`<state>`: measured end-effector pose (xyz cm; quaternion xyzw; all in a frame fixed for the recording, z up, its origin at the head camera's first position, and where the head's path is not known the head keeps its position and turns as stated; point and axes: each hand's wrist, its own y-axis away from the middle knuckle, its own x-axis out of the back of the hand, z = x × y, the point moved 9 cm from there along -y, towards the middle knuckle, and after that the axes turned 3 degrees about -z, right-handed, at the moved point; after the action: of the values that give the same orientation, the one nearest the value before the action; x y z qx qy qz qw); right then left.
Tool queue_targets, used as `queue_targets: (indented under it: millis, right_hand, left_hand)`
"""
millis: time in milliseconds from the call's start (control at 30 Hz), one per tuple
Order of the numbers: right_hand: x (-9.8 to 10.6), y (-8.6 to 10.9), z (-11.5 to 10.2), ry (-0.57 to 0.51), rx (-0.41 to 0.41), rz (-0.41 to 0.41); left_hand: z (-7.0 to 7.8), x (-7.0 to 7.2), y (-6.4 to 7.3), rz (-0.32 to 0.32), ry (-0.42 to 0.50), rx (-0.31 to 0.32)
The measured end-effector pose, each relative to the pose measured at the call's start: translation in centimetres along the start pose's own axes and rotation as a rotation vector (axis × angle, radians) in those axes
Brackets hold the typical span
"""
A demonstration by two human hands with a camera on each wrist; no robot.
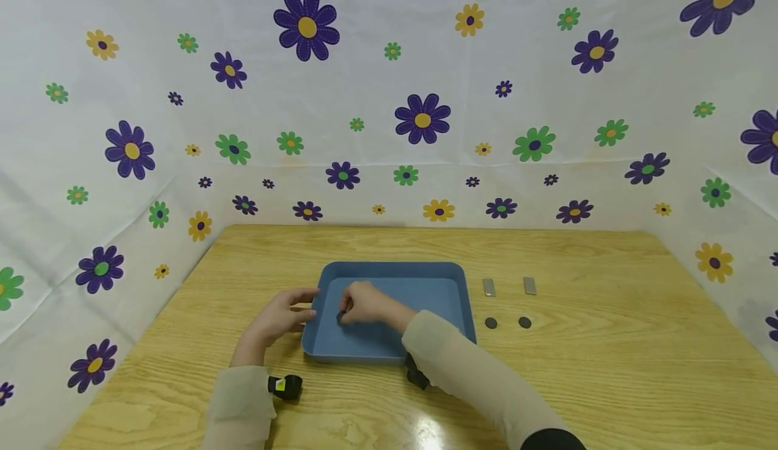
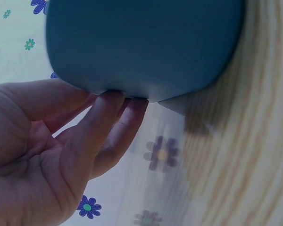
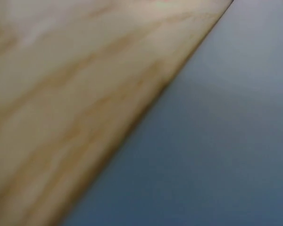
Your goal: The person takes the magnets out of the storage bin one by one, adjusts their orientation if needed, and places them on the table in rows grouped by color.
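A shallow blue tray [image 1: 419,294] with rounded corners sits on the wooden table. Over its left part, my right hand [image 1: 367,303] pinches a small dark disc [image 1: 340,318] between thumb and fingers, close above the tray's floor. My left hand [image 1: 279,316] is at the tray's left side, fingers extended. In the left wrist view, the left fingertips [image 2: 111,96] touch the outer wall of the tray [image 2: 146,47]. The right wrist view shows only the tray's blue wall [image 3: 203,155] beside the wood, with the right hand out of sight.
Right of the tray, two small grey metal rectangles [image 1: 489,287] [image 1: 530,286] lie in a row, with two dark discs [image 1: 491,323] [image 1: 525,322] nearer me. A white flower-patterned cloth [image 1: 377,85] hangs behind and along both sides of the table [image 1: 577,369].
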<state>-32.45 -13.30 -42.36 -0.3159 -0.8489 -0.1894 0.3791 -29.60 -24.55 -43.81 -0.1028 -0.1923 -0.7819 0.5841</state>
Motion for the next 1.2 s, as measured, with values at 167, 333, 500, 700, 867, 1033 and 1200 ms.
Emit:
queue_targets:
  millis: [167, 333, 500, 700, 867, 1033, 1200]
  right_hand:
    - [0.4, 0.3, -0.1, -0.085, 0.006, 0.020]
    - [0.6, 0.5, 0.3, -0.172, -0.012, 0.028]
    - [0.9, 0.9, 0.5, -0.239, -0.015, 0.041]
    - [1.8, 1.8, 0.3, -0.289, -0.019, 0.060]
    - [2.8, 3.1, 0.2, -0.320, -0.014, 0.069]
    - [4.1, 4.8, 0.1, -0.349, -0.004, 0.078]
    - [5.4, 6.6, 0.7, -0.375, -0.021, 0.084]
  left_hand:
    - [0.0, -0.1, 0.0, -0.006, 0.004, -0.005]
    - [0.1, -0.3, 0.0, -0.009, 0.000, -0.009]
    - [0.2, -0.3, 0.1, -0.012, 0.002, -0.010]
    - [0.5, -0.2, 0.2, -0.020, -0.006, -0.017]
    - [0.3, -0.3, 0.0, -0.015, -0.003, -0.015]
    - [0.1, -0.4, 0.0, -0.011, -0.001, -0.008]
    - [0.2, -0.3, 0.1, -0.004, -0.002, -0.013]
